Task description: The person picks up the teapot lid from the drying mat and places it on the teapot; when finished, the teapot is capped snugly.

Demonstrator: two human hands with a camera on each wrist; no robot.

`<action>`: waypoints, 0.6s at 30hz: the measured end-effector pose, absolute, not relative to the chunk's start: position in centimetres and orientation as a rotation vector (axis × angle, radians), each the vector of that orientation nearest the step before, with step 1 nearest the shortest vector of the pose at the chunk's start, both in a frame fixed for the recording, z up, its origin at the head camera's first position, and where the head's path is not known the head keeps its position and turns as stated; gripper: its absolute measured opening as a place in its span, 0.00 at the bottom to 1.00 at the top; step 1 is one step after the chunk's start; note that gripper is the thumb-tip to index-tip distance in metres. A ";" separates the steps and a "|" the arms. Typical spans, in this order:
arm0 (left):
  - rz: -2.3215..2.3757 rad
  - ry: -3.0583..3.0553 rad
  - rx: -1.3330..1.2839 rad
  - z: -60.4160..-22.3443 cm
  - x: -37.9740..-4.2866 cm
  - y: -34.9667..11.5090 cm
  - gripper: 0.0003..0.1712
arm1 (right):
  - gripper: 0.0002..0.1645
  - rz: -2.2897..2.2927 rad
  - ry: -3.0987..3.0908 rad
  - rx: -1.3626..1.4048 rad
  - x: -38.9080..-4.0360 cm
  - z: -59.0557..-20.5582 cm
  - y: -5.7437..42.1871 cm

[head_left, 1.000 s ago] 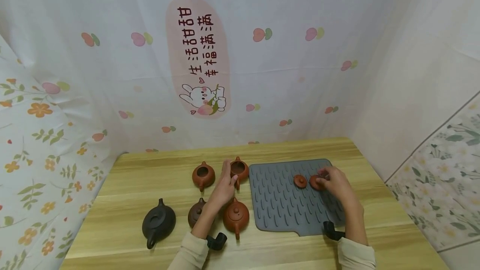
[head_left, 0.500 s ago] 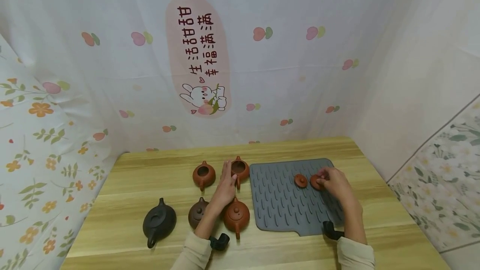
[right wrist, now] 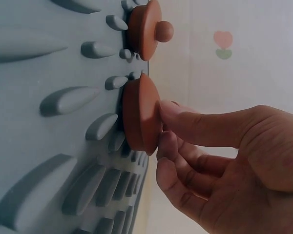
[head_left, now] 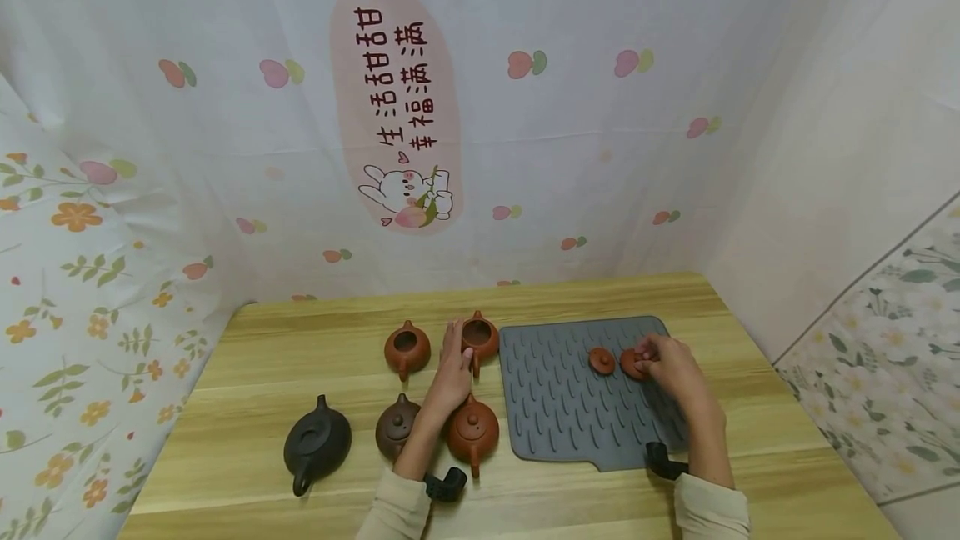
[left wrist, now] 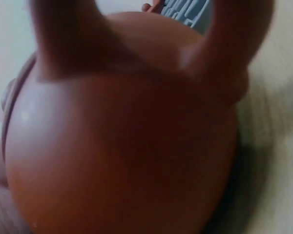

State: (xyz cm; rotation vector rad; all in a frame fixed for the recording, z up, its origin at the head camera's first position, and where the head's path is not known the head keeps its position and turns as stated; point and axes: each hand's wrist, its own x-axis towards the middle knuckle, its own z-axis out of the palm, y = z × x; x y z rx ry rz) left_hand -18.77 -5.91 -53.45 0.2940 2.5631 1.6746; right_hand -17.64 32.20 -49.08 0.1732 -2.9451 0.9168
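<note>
My right hand pinches the knob of a round reddish-brown teapot lid with thumb and fingertips; the fingers hide the knob. The lid's underside rests on the ridged grey mat. A second similar lid lies just left of it, knob up. My left hand lies along the left side of a lidless reddish-brown teapot, fingers fairly straight and thumb by its handle. Below that forearm are a lidded reddish teapot, large in the left wrist view, and a dark brown lidded teapot, partly covered by the arm.
Another lidless reddish teapot stands left of my left hand. A black teapot sits farther left at the front. The grey mat covers the right part of the wooden table. Printed curtains hang behind.
My left forearm has shifted slightly to the right, its fingers staying beside the lidless teapot. My right hand and the lids show hardly any movement.
</note>
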 end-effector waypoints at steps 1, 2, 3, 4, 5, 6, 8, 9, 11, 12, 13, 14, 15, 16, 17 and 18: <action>1.683 2.561 0.292 -53.4 -18.8 -5.9 0.36 | 0.08 0.917 -2.946 0.170 -17.6 -49.1 32.1; 1.691 2.555 0.288 -53.5 -18.8 -5.9 0.36 | 0.08 0.915 -2.945 0.166 -17.6 -49.1 32.1; 1.702 2.550 0.287 -53.5 -18.7 -5.9 0.36 | 0.08 0.914 -2.944 0.163 -17.6 -49.1 32.1; 1.708 2.546 0.287 -53.5 -18.7 -5.9 0.36 | 0.08 0.914 -2.942 0.161 -17.6 -49.1 32.0; 1.726 2.540 0.292 -53.5 -18.7 -5.9 0.36 | 0.08 0.911 -2.942 0.161 -17.6 -49.1 32.0; 1.738 2.536 0.297 -53.6 -18.7 -5.9 0.36 | 0.07 0.909 -2.944 0.161 -17.6 -49.1 32.0; 1.757 2.529 0.303 -53.7 -18.7 -5.9 0.36 | 0.07 0.903 -2.945 0.162 -17.6 -49.2 32.0; 1.761 2.526 0.303 -53.7 -18.7 -5.9 0.36 | 0.07 0.898 -2.945 0.164 -17.6 -49.2 32.0; 1.772 2.520 0.306 -53.6 -18.7 -5.8 0.35 | 0.07 0.883 -2.943 0.163 -17.6 -49.2 32.0; 1.770 2.519 0.305 -53.5 -18.6 -5.8 0.36 | 0.07 0.872 -2.938 0.156 -17.6 -49.2 32.0; 1.770 2.517 0.305 -53.4 -18.6 -5.8 0.36 | 0.07 0.864 -2.934 0.144 -17.5 -49.1 31.9; 1.767 2.517 0.303 -53.3 -18.6 -5.8 0.36 | 0.06 0.862 -2.931 0.131 -17.5 -49.0 31.9; 1.767 2.518 0.301 -53.2 -18.5 -5.7 0.36 | 0.06 0.860 -2.930 0.118 -17.5 -48.9 31.9; 1.770 2.517 0.298 -53.2 -18.5 -5.7 0.36 | 0.06 0.864 -2.926 0.106 -17.4 -48.7 31.8; 1.779 2.514 0.298 -53.3 -18.4 -5.7 0.36 | 0.06 0.871 -2.925 0.095 -17.3 -48.5 31.6; 1.790 2.511 0.297 -53.3 -18.4 -5.7 0.36 | 0.06 0.882 -2.924 0.090 -17.3 -48.2 31.4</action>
